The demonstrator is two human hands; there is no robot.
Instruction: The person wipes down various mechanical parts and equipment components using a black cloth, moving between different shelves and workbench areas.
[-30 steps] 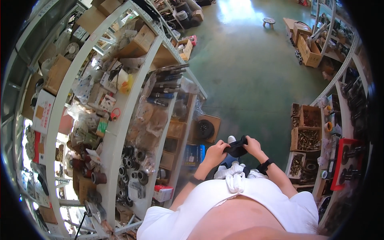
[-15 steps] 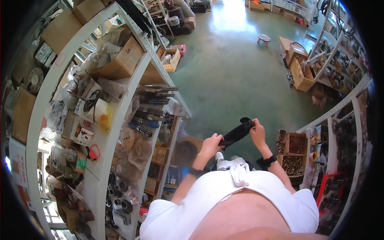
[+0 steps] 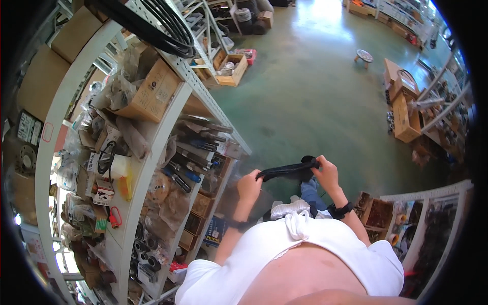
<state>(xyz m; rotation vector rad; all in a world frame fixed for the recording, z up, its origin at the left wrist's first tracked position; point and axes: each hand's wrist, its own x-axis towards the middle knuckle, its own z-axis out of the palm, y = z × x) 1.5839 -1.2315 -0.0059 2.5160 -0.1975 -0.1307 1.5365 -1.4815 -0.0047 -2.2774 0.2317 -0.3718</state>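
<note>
A limp, black cloth-like strip [image 3: 285, 171] is stretched between my two hands in front of my body, above the floor. My left hand [image 3: 249, 186] grips its left end with the fingers closed round it. At the other end, my right hand [image 3: 326, 172] pinches the strip, and a small loose flap of it sticks up beside the fingers. The strip sags slightly and looks folded lengthwise; its exact kind cannot be made out. Each wrist wears a dark band.
Metal shelving [image 3: 168, 122] on my left holds cartons, bagged parts and tools. A lower rack [image 3: 427, 195] with boxes of small parts stands close on my right. Farther off are a small round stool [image 3: 364, 56], a wooden crate [image 3: 232, 71] and cardboard boxes [image 3: 405, 114] along the right.
The strip has been drawn out longer and more level, with my left hand moved a little left. My view has shifted, and a leg in blue now shows below the strip.
</note>
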